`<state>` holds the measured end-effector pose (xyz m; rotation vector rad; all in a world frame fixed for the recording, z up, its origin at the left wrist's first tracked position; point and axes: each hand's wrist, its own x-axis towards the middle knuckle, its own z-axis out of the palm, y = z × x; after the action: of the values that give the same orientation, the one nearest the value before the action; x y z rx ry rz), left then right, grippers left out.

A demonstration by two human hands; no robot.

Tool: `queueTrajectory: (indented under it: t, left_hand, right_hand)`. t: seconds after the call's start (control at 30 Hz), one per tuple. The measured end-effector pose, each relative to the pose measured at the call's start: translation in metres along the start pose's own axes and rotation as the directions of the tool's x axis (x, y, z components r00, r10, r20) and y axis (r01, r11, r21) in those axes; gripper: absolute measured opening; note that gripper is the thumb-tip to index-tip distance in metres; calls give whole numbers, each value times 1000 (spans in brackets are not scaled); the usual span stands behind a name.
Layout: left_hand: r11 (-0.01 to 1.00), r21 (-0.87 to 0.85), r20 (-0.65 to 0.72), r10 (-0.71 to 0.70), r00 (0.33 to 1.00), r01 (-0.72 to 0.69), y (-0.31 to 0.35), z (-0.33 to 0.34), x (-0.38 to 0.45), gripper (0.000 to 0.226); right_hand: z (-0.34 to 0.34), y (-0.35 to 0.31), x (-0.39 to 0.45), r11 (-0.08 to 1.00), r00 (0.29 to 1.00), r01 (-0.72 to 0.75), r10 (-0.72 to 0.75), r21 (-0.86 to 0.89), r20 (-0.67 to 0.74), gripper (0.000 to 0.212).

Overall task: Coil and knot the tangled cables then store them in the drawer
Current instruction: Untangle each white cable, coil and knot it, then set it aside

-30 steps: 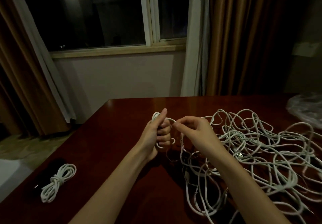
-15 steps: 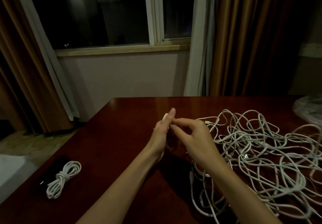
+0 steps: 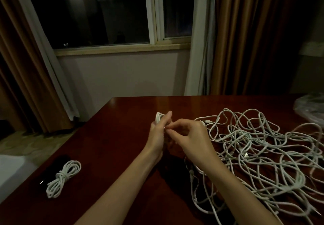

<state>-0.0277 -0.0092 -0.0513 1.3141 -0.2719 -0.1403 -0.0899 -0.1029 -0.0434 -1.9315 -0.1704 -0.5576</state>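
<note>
My left hand is raised over the table with a small coil of white cable wound around its fingers. My right hand sits just right of it, fingertips pinched on the cable strand against the left hand's fingers. A large tangle of white cables spreads over the right half of the dark wooden table. One finished, knotted white cable bundle lies near the table's left edge. No drawer is in view.
A dark object lies under and beside the knotted bundle at the left edge. A crumpled clear plastic bag sits at the far right. Beyond the table are a window, a wall and brown curtains.
My right hand has moved in against the left hand's fingers, and the coil on the left hand has grown. The view has shifted slightly.
</note>
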Motion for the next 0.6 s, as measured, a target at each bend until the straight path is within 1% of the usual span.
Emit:
queueTrajectory:
  t: [0.07,0.13,0.2,0.27,0.4,0.47,0.53,0.6]
  left_hand:
    - [1000,-1,11,18,1000,-18,-2,4,-2,42]
    - [999,23,-5,28,1000,-28,-3,2,0,49]
    - [1000,12,-30,10,999,-10,-3,-1,2,51]
    - [999,-36,-41,-29,999,28,0,-2,2,49]
    - [969,-240,-44,-73,996,61,3,-3,5,45]
    - [924,-372,-47,-113,993,87,5,-6,7,46]
    - [866,-483,-19,-162,987,133,6,-7,6,46]
    - [799,-568,42,-212,976,198,8,-7,6,48]
  right_hand:
    - [2,0,0,1000,1000,10,-10,7,-11,12]
    - [1,1,-1,1000,1000,6,-6,-1,0,14]
    - [-1,1,0,1000,999,-11,11,-15,46,19]
    - [-2,1,0,999,995,-54,54,-7,89,20]
    - [-6,3,1,989,987,-124,131,-82,91,14]
    - [-6,5,1,985,979,-152,161,-76,126,8]
    - [-4,6,0,983,967,-168,179,-73,181,3]
    - [2,6,-2,978,956,-177,198,-115,216,11]
